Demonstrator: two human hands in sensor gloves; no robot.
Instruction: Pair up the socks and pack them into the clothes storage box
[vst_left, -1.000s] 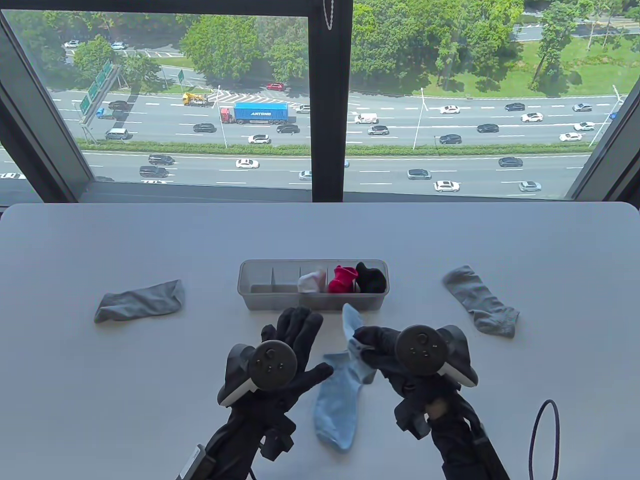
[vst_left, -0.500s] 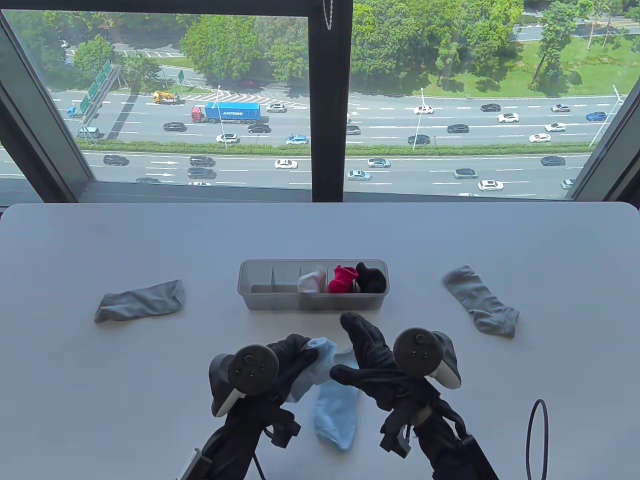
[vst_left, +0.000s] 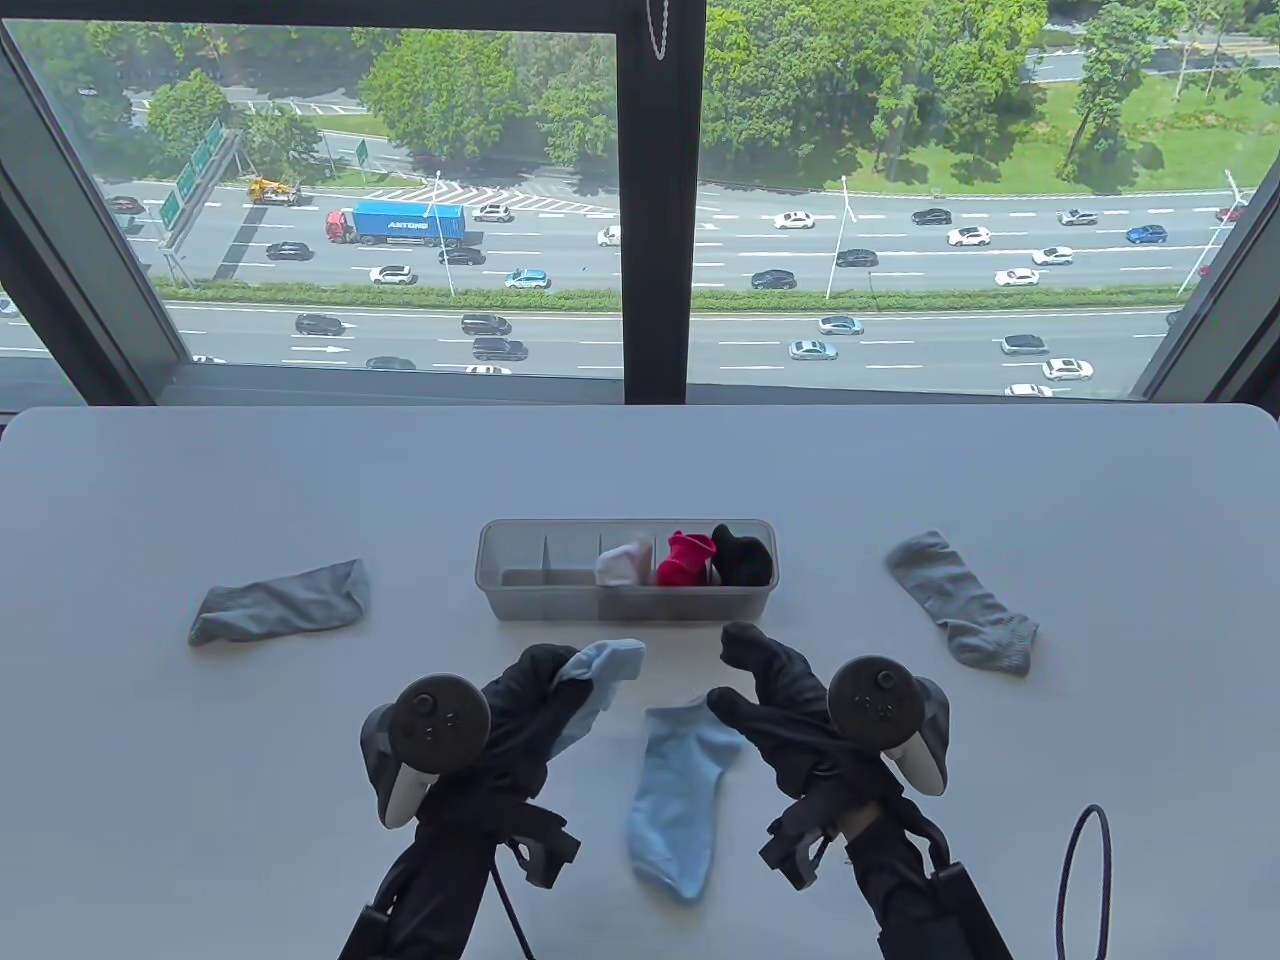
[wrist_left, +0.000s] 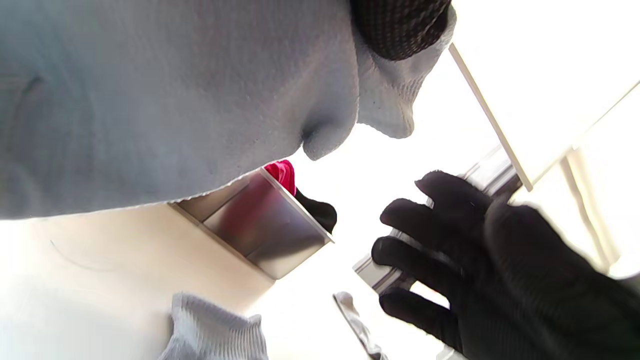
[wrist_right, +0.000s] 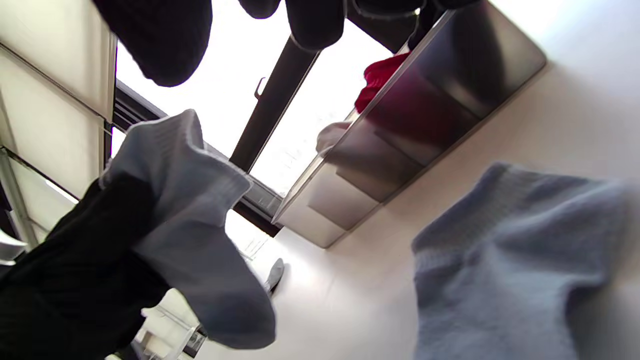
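I observe a white table (vst_left: 200, 480) with rounded far corners, its far edge set against a large window (vst_left: 400, 200). A dark vertical mullion (vst_left: 655, 200) divides the glass. Outside, bright daylight falls on a multi-lane highway (vst_left: 900, 260) carrying traffic, with trees (vst_left: 850, 80) beyond.

Both hands enter from the near edge, black sensor gloves, a round tracker strapped to the back of each

Left hand (vst_left: 520, 715): angled toward the far right, fingers curled, gripping a light blue sock (vst_left: 598, 680) lifted off the surface; fingertip (wrist_left: 400, 25) seen pressed into the fabric in the left wrist view

Right hand (vst_left: 785, 705): to the right of the left, apart from it, fingers extended and loosely spread toward the far left, thumb out to the left, holding nothing

Both forearms in dark sleeves, converging slightly toward the middle
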